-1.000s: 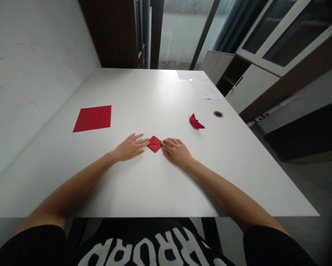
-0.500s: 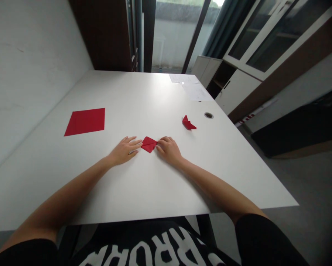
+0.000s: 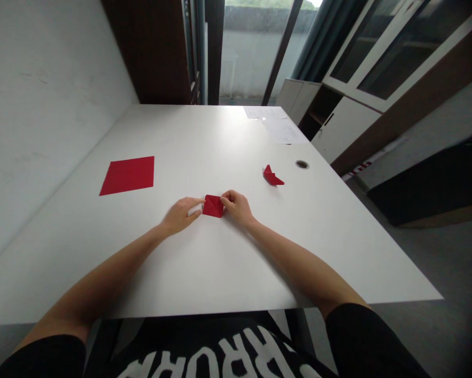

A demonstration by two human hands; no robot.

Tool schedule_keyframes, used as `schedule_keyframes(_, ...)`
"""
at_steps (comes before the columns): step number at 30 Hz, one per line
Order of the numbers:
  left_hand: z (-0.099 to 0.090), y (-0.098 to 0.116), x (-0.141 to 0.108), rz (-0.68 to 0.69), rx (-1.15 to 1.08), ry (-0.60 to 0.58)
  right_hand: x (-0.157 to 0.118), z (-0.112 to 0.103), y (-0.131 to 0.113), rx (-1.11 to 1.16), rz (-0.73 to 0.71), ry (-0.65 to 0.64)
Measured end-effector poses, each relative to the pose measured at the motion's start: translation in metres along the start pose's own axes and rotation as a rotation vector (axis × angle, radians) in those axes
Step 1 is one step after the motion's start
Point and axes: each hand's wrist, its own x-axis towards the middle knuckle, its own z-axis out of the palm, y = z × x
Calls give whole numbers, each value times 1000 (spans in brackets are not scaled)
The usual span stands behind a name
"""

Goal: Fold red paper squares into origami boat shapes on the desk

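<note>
- Small folded paper (image 3: 213, 206): red, roughly square, center of frame, between the two hands, on or just above the table (image 3: 204, 262); exact contact can't be told. Diagonal crease lines visible on its face.
- Right hand (image 3: 239, 207): just right of frame center, thumb and fingers pinching the paper's right edge near the upper corner.
- Left hand (image 3: 180, 215): just left of frame center, index finger and thumb spread, tips at the paper's left edge. Whether they grip it or only steady it, can't tell.
- Step in hand looks like shaping a fold, judging by the creases and the pinch.
- To do it well: left fingertips keep the left edge steady, right hand guides its corner along the existing crease, no forcing.
- Line up edges and points before pressing; a skewed crease on paper this small would likely show.
- Then flatten against the table, one firm fingertip stroke from the middle outward.
- Light touch at corners; thin paper may bend or tear.
- Flat red sheet (image 3: 128, 176) left of frame, untouched; folded red piece (image 3: 273, 177) right of center, pointed ends, well apart from the right hand.
</note>
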Motion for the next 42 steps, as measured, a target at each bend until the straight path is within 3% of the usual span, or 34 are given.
schedule_keyframes(4,2,4,20,-204,-237,122,0,-2,1,120,-37,-38)
schedule_keyframes(10,12,9,43,-271,-375,72,1,-7,1,242,-56,-83)
schedule_keyframes(15,18,15,38,-301,-469,90,0,-8,0,347,-16,-96)
schedule_keyframes(21,20,21,29,-354,-636,201,-3,-6,-5,473,14,-155)
schedule_keyframes(26,23,24,29,-343,-724,167,-4,-2,0,551,3,-180)
schedule_keyframes(30,24,26,28,-328,-693,130,-7,-2,2,460,-57,-168)
schedule_keyframes(35,19,29,26,-282,-490,145,-9,-8,-1,269,-131,-158)
schedule_keyframes(42,18,34,25,-184,-301,246,-10,-20,-8,-317,-550,-107)
